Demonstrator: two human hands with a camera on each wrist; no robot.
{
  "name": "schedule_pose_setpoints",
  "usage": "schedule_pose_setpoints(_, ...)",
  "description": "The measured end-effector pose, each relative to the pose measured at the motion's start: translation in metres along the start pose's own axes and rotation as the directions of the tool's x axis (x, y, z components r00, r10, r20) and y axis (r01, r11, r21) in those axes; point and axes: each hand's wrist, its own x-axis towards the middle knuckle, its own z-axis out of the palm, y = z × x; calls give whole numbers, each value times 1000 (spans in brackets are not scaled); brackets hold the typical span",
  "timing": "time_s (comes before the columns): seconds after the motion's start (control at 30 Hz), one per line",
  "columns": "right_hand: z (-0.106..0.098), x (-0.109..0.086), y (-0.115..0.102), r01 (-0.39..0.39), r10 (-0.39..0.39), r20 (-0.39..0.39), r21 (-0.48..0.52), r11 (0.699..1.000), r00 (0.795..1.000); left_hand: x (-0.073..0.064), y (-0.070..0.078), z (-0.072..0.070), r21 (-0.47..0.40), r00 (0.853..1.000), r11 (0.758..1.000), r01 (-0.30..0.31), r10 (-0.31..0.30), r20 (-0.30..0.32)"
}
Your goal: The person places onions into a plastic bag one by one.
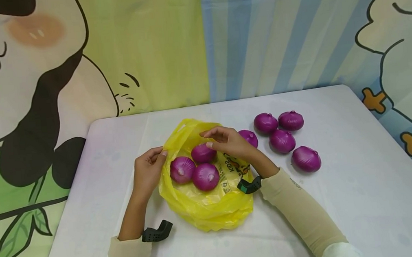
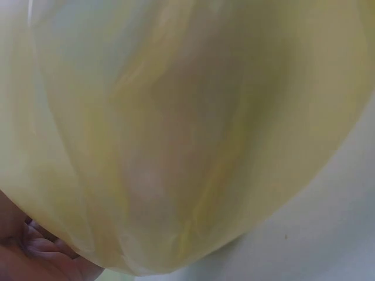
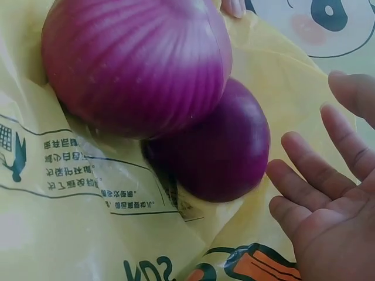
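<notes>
On the tabletop (image 1: 360, 172), your left grip (image 1: 148, 168) pinches the bag (image 1: 214, 218) while your right grip (image 1: 230, 142), unclenched and free, is beside onions (image 1: 205, 177) inside.

Can see only part of one onion (image 1: 250, 137) behind the right hand (image 1: 231, 142); in left wrist view, get just blurred yellow bag (image 2: 176, 146) beside the edge-cropped left hand (image 2: 41, 254).

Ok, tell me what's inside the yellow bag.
Three onions sit together in the bag, with printing on the plastic beside them. Whatever lies under the onions, behind the right hand or beneath the front folds is covered.
</notes>
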Motion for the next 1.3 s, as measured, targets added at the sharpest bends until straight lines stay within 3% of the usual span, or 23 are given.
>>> schedule_pose_setpoints(0.17,1,-4,-4,12,-13,9,7,1000,1000,0,1,-1,3,1000,1000,-3,3,-8)
schedule_pose_setpoints(0.43,-8,1,20,36,-36,19,27,999,999,1,-2,-2,16,1000,1000,-1,1,-8)
schedule_pose_setpoints(0.73,-14,-5,21,73,-73,30,16,997,997,2,-2,-4,11,1000,1000,17,-16,-27)
schedule_pose_setpoints(0.93,-19,-12,16,136,-136,-15,26,990,991,1,-4,-4,17,999,1000,23,-23,-27)
schedule_pose_setpoints(1.13,-30,-20,12,144,-143,-56,9,990,988,1,-4,-4,9,999,1000,24,-24,-25)
schedule_pose_setpoints(1.3,-38,-24,12,226,-220,-136,30,974,966,2,-2,-3,10,999,1000,21,-20,-33)
